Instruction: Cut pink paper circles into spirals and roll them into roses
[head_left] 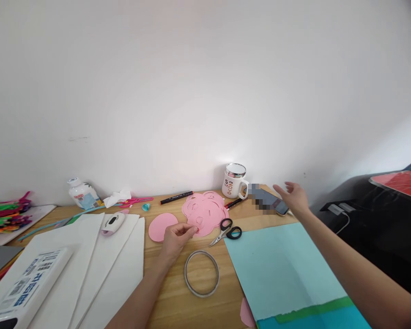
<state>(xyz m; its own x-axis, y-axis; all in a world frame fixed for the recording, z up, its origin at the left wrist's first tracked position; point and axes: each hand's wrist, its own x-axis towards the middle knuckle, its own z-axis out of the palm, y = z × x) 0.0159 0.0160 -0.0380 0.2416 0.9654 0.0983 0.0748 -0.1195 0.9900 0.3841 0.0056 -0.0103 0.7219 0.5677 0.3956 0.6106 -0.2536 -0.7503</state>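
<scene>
My left hand (178,237) is closed in a pinch at the front edge of a pile of pink paper cutouts (205,208). What sits between its fingertips is too small to make out. Beside it lies a pink paper oval (162,226), partly under my hand. My right hand (292,198) hovers with fingers apart near a smartphone (272,201), holding nothing. Between the hands, small scissors with black handles (228,229) rest by the corner of a light blue paper sheet (277,260). A grey ring (202,274) lies in front of my left hand.
A white mug (235,180) stands against the wall, with a black marker (176,197) to its left. White paper sheets (119,256), a labelled white box (30,288), a correction tape (113,223), a bottle (84,194) and colourful pipe cleaners (8,214) occupy the left side.
</scene>
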